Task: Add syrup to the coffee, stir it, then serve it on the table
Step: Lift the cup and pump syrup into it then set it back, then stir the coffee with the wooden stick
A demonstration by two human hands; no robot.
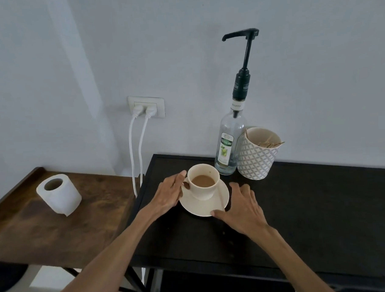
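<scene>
A cream cup (202, 181) of milky coffee stands on a cream saucer (200, 206) on the black table (311, 211). A thin wooden stirrer (221, 198) lies on the saucer's right side. My left hand (169, 194) holds the saucer's left edge beside the cup handle. My right hand (241, 206) rests at the saucer's right edge, thumb on the rim and fingers spread. Just behind the cup stands a clear syrup bottle (228, 146) with a tall black pump (244, 50).
A patterned cup (257, 158) holding wooden stirrers stands right of the bottle. A lower brown wooden table (47, 229) on the left carries a white paper roll (58, 196). Two white cables (135, 152) hang from a wall socket (146, 106) between the tables.
</scene>
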